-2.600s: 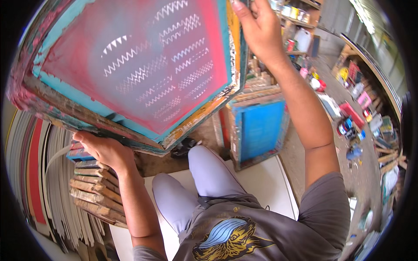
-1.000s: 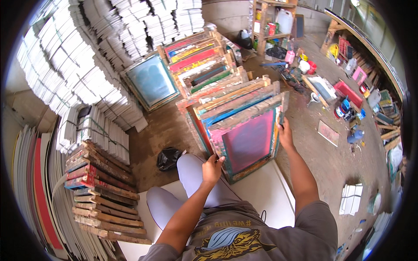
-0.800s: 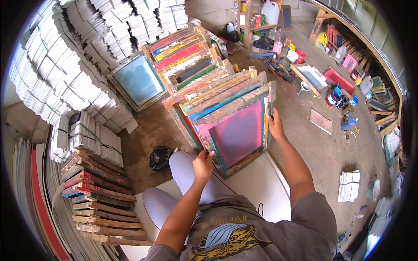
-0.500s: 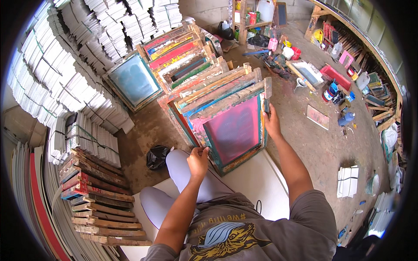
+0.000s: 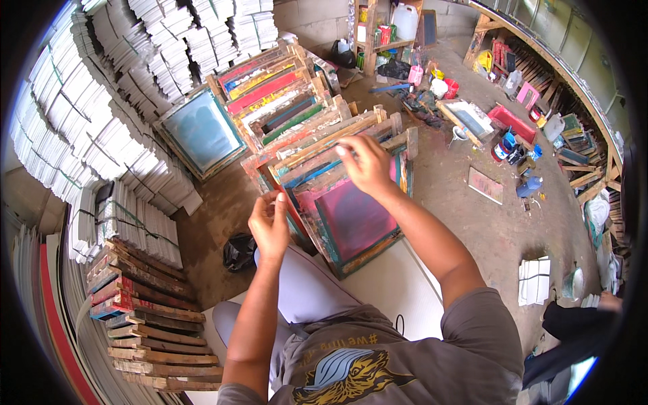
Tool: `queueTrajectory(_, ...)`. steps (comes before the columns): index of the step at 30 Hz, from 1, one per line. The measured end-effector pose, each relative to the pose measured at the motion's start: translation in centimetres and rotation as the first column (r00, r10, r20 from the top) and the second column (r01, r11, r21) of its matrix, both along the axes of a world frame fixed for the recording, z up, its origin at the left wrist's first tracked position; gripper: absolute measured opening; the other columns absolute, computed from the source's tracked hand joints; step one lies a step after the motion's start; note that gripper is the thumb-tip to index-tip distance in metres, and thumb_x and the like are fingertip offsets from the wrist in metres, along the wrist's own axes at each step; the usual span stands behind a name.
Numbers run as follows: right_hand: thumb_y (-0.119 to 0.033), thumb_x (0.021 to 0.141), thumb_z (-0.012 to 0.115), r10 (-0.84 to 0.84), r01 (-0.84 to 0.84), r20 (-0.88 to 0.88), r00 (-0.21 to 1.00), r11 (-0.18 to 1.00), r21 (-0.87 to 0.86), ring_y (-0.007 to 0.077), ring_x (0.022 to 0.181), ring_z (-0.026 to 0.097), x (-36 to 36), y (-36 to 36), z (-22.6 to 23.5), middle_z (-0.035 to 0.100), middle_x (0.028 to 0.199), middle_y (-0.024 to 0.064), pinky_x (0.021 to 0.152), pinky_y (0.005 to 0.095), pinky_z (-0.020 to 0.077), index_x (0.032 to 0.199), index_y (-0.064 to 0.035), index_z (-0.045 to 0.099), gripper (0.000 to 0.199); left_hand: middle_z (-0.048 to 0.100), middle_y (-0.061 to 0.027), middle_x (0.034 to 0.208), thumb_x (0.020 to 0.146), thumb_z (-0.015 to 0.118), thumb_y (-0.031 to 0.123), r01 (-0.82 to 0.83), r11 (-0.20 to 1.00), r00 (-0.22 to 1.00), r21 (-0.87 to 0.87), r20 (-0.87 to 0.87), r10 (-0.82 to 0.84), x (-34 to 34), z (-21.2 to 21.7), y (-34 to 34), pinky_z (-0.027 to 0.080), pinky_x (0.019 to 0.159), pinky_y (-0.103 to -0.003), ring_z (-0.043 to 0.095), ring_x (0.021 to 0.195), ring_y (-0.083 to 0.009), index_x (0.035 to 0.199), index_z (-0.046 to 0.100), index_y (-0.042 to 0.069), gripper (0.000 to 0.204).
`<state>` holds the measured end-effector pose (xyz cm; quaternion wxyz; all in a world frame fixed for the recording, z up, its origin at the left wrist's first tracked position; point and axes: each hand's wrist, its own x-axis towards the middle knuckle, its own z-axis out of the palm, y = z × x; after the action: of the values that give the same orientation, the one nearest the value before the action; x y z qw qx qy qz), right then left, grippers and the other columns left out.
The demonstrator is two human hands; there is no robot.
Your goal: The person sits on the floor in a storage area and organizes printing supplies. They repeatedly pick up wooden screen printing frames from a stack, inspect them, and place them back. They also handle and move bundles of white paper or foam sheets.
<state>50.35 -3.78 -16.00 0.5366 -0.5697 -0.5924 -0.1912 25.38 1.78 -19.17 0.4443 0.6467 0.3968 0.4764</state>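
In front of my knees leans a row of wooden screen-printing frames; the nearest screen [image 5: 358, 219] has a pink and purple mesh with a teal border. My right hand [image 5: 368, 167] hovers over the top of the front frames, fingers loosely bent and apart, with nothing seen in them. My left hand [image 5: 270, 226] is raised beside the left edge of a red-sided frame [image 5: 293, 214], thumb and forefinger apart; whether it touches that edge I cannot make out. More paint-stained frames [image 5: 270, 101] stand behind, and a blue-meshed screen [image 5: 202, 131] leans at their left.
Tied white paper stacks [image 5: 101, 128] rise at the left, above piled wooden frames [image 5: 155, 331]. A black plastic bag [image 5: 241, 251] lies by my knee. Paint containers [image 5: 505, 145] and a red tray [image 5: 516, 123] are on the floor at right. Another person's dark sleeve [image 5: 574, 331] shows lower right.
My right hand has let go of the nearest screen's right edge and moved left over the frame tops. My left hand has left its lower left edge and risen leftward. Another person appears lower right.
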Motion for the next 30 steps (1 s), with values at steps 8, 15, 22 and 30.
queueTrajectory(8,-0.028,0.093,0.073,0.249,-0.146,0.291,0.924,0.932,-0.333,0.0334,0.104,0.065,-8.2,13.6,5.4,0.068,0.109,0.0114,0.089,0.0453,0.0546,0.117,-0.0095,0.069,0.031,0.075,-0.0150,0.108,0.096,0.075,0.028,-0.113,0.967,0.978,0.228,-0.147,0.148,-4.7,2.9,10.2,0.055,0.080,-0.039,0.069,0.086,-0.0266,0.115,0.072,0.002,0.032)
queueTrajectory(15,-0.028,0.087,0.079,0.490,-0.172,0.403,0.773,0.773,-0.610,0.0325,0.123,0.059,-16.4,30.7,3.2,0.064,0.122,0.0141,0.101,0.0469,0.0508,0.124,-0.0067,0.066,0.044,0.069,-0.0165,0.119,0.096,0.074,0.032,-0.236,0.936,0.871,0.262,-0.369,0.323,-12.0,3.0,21.6,0.053,0.091,-0.044,0.066,0.102,-0.0327,0.123,0.067,0.003,0.041)
queueTrajectory(22,-0.031,0.084,0.082,0.436,0.010,0.446,0.781,0.706,-0.708,0.0323,0.133,0.053,-19.7,48.6,-2.4,0.062,0.132,0.0155,0.109,0.0493,0.0447,0.131,-0.0054,0.061,0.058,0.071,-0.0176,0.123,0.096,0.074,0.032,-0.282,0.932,0.834,0.228,-0.421,0.356,-14.8,-1.6,30.5,0.056,0.090,-0.042,0.070,0.099,-0.0320,0.126,0.067,0.003,0.043)
queueTrajectory(30,-0.014,0.089,0.070,0.263,0.247,0.442,0.857,0.543,-0.802,0.0320,0.157,0.027,-22.9,62.8,-5.0,0.034,0.167,0.0148,0.121,0.0529,0.0334,0.161,-0.0079,0.032,0.081,0.073,-0.0196,0.118,0.096,0.074,0.029,-0.330,0.938,0.877,0.111,-0.332,0.348,-16.0,-4.9,35.2,0.056,0.090,-0.042,0.071,0.101,-0.0321,0.125,0.069,0.001,0.041)
